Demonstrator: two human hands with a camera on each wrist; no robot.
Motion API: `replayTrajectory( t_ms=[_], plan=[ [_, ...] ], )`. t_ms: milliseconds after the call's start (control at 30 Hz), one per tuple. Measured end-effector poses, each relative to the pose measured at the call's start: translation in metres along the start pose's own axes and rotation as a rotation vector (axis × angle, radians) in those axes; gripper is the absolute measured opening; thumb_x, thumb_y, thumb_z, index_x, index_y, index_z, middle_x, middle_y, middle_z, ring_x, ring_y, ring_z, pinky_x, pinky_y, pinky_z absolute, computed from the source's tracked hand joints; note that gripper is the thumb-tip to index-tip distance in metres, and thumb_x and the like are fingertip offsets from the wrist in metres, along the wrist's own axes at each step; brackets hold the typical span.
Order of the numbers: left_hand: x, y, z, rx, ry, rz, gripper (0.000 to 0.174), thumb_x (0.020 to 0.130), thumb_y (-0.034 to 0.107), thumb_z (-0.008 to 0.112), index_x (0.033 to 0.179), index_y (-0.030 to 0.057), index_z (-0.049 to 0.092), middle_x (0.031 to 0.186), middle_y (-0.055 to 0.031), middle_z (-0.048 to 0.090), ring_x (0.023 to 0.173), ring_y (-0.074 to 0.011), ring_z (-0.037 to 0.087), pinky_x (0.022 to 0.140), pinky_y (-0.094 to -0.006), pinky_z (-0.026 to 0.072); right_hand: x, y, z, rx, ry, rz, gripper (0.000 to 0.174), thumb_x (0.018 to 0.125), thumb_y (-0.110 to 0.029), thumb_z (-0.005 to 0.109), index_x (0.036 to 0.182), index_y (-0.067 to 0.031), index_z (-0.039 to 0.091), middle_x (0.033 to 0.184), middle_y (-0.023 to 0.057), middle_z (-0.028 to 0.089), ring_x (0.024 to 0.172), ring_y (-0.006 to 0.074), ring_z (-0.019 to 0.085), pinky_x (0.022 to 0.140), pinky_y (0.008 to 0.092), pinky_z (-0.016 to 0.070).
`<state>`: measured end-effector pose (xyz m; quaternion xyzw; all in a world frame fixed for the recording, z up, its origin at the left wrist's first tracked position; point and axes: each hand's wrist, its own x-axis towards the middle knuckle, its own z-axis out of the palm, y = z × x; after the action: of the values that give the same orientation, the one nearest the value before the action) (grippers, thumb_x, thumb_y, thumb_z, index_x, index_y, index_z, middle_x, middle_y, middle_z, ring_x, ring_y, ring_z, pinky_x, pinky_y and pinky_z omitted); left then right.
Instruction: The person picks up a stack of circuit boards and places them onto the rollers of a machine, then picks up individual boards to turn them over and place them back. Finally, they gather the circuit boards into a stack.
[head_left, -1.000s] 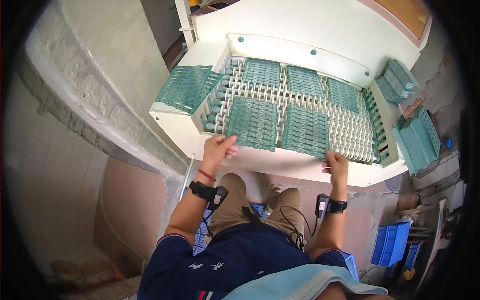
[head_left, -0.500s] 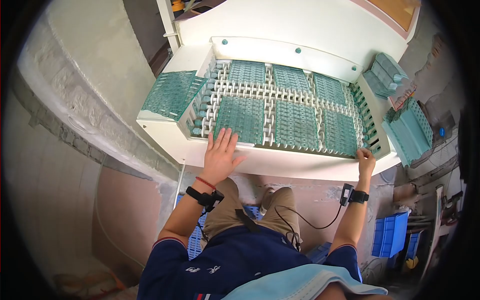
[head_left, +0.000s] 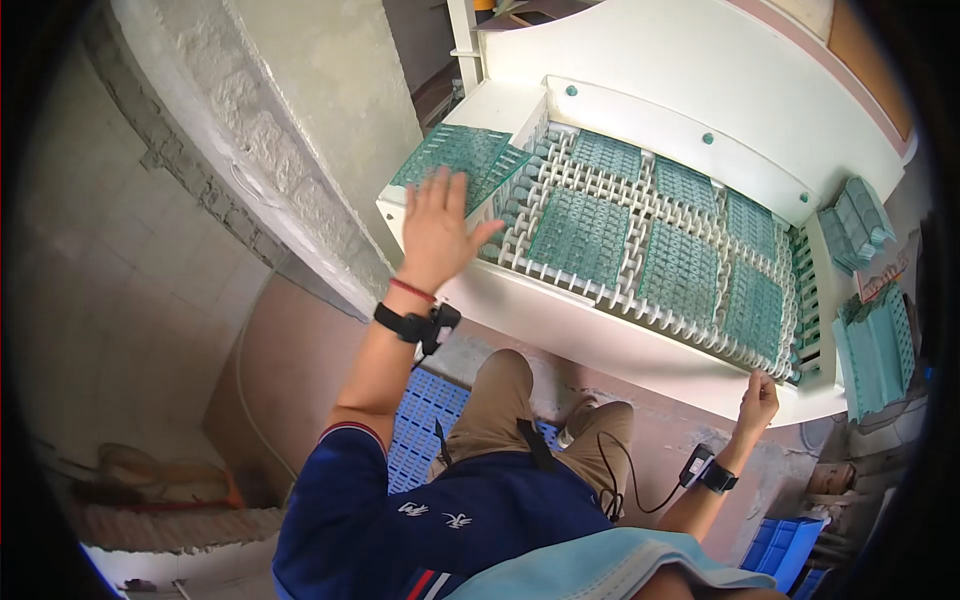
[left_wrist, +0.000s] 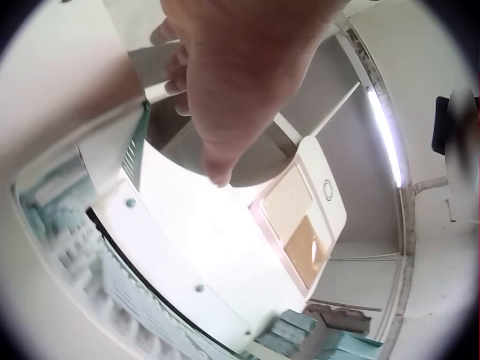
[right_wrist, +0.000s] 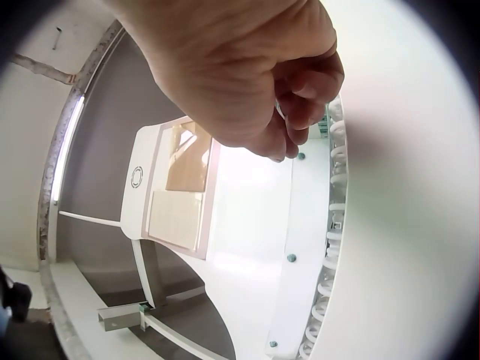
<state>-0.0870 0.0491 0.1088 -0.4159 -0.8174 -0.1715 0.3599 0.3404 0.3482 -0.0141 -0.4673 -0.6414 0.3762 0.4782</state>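
With left hand (head_left: 435, 228) spread wide by stacked green panels (head_left: 455, 152) just left of top centre in the head view, and right hand (head_left: 759, 402) curled lower right; cannot tell whether pinching anything. Probably light, stiff, brittle: lift by opposite edges. Farther right, see more panels (head_left: 580, 238) on white rollers (head_left: 640, 212). Find, in wrist views only, a lit tube lamp (left_wrist: 386, 139).

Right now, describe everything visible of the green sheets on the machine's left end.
The green sheets look thin and translucent, like glass or plastic, patterned with rows of small pale marks. At least two seem to overlap, lying on the white ledge beside the rollers, one jutting toward them. The left hand covers part of their near edge; whether it touches them I can't tell.
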Motion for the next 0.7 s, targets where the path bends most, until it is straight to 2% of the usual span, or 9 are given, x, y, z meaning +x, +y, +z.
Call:
replayTrajectory(
  t_ms=[33, 100, 233, 267, 333, 400, 567, 700],
  plan=[
    [-0.001, -0.009, 0.002, 0.001, 0.003, 0.005, 0.068, 0.073, 0.052, 0.056, 0.113, -0.0016, 0.047, 0.115, -0.022, 0.049, 0.111, -0.0369, 0.043, 0.095, -0.0523, 0.0282, -0.002, -0.001, 0.003, 0.025, -0.024, 0.005, 0.016, 0.083, -0.017, 0.059, 0.081, -0.0016, 0.062, 0.055, -0.0067, 0.043, 0.047, 0.0007, 0.033, 0.042, 0.0173, 0.0236],
    [-0.001, -0.021, 0.009, 0.107, -0.181, -0.05, 0.062, 0.073, 0.048, 0.06, 0.111, 0.0009, 0.05, 0.114, -0.0176, 0.051, 0.111, -0.033, 0.045, 0.094, -0.051, 0.0307, -0.006, -0.004, 0.009, 0.037, -0.04, 0.018, 0.016, 0.084, -0.017, 0.058, 0.08, -0.0016, 0.061, 0.055, -0.0065, 0.043, 0.047, 0.0007, 0.033, 0.042, 0.0172, 0.0239],
    [-0.007, -0.013, 0.016, 0.116, -0.021, 0.035, 0.041, 0.077, 0.035, 0.059, 0.1, 0.0019, 0.058, 0.101, -0.015, 0.06, 0.099, -0.0293, 0.055, 0.093, -0.0491, 0.0323, -0.019, -0.02, 0.026, 0.029, -0.134, -0.028, 0.018, 0.084, -0.018, 0.058, 0.075, -0.0019, 0.06, 0.058, -0.0052, 0.046, 0.048, 0.0017, 0.036, 0.043, 0.0175, 0.0269],
    [-0.008, -0.011, 0.016, 0.112, -0.023, 0.033, 0.041, 0.077, 0.035, 0.059, 0.1, 0.0019, 0.058, 0.101, -0.015, 0.06, 0.099, -0.0293, 0.055, 0.093, -0.0491, 0.0323, -0.025, -0.03, 0.031, 0.016, -0.148, -0.037, 0.019, 0.084, -0.018, 0.058, 0.074, -0.0019, 0.059, 0.058, -0.0048, 0.047, 0.048, 0.0017, 0.036, 0.043, 0.0173, 0.0276],
    [-0.007, -0.005, 0.013, 0.153, 0.023, 0.077, 0.028, 0.078, 0.025, 0.059, 0.094, 0.0027, 0.061, 0.093, -0.0131, 0.063, 0.09, -0.0257, 0.059, 0.092, -0.0458, 0.034, -0.034, -0.043, 0.039, -0.001, -0.196, -0.051, 0.02, 0.084, -0.018, 0.058, 0.072, -0.0019, 0.058, 0.059, -0.0042, 0.049, 0.048, 0.0019, 0.038, 0.043, 0.0171, 0.0289],
    [-0.005, -0.002, 0.01, 0.148, 0.066, 0.107, 0.024, 0.077, 0.022, 0.06, 0.092, 0.0031, 0.062, 0.091, -0.0126, 0.063, 0.088, -0.0243, 0.06, 0.091, -0.0444, 0.0353, -0.043, -0.054, 0.047, 0.004, -0.247, -0.075, 0.02, 0.084, -0.017, 0.058, 0.072, -0.0019, 0.058, 0.06, -0.0035, 0.05, 0.049, 0.0022, 0.039, 0.043, 0.0175, 0.0298],
    [0.003, 0.007, -0.014, 0.068, 0.186, 0.173, 0.02, 0.074, 0.014, 0.063, 0.091, 0.0031, 0.061, 0.088, -0.011, 0.064, 0.082, -0.0216, 0.062, 0.087, -0.0409, 0.0394, -0.067, -0.078, 0.068, 0.007, -0.381, -0.044, 0.014, 0.082, -0.012, 0.06, 0.081, 0.0017, 0.062, 0.063, -0.0003, 0.055, 0.057, 0.0047, 0.047, 0.052, 0.0185, 0.0373],
    [0.001, 0.039, -0.029, -0.047, 0.267, 0.328, 0.021, 0.072, 0.011, 0.064, 0.089, 0.0009, 0.059, 0.082, -0.0099, 0.064, 0.078, -0.0209, 0.062, 0.086, -0.0406, 0.0409, -0.087, -0.101, 0.1, 0.131, -0.579, -0.019, 0.012, 0.082, -0.01, 0.06, 0.08, 0.0015, 0.061, 0.063, 0.0003, 0.056, 0.055, 0.0042, 0.048, 0.048, 0.0182, 0.0383]
  ],
)
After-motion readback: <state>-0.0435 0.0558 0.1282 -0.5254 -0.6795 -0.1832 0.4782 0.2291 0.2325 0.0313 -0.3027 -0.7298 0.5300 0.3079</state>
